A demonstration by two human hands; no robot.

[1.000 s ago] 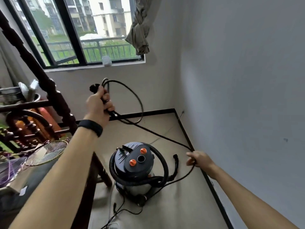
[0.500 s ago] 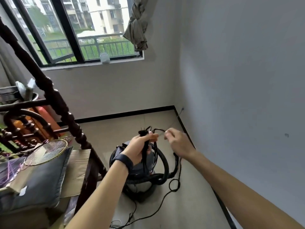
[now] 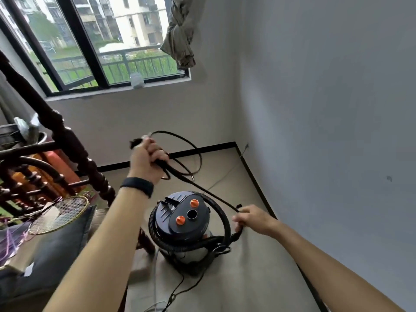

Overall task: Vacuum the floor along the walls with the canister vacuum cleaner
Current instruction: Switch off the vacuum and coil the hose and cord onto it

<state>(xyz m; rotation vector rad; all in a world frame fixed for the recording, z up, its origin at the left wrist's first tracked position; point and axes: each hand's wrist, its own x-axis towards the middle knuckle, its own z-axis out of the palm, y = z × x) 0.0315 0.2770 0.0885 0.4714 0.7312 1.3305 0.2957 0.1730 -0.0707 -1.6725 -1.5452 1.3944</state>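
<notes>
Cord (image 3: 203,189) between both hands' grips

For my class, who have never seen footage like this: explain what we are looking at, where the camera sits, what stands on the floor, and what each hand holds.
There is no robot here. The camera is worn on a person's head and looks forward and down, so the two bare arms reach in from below. On the floor, in a corner under a window, stands a canister vacuum cleaner with a black hose looped around it. The left hand, raised, grips coiled loops of the black power cord. The cord runs down to the right hand, which holds it lower, beside the canister. At left are dark wooden furniture and a badminton racket.
</notes>
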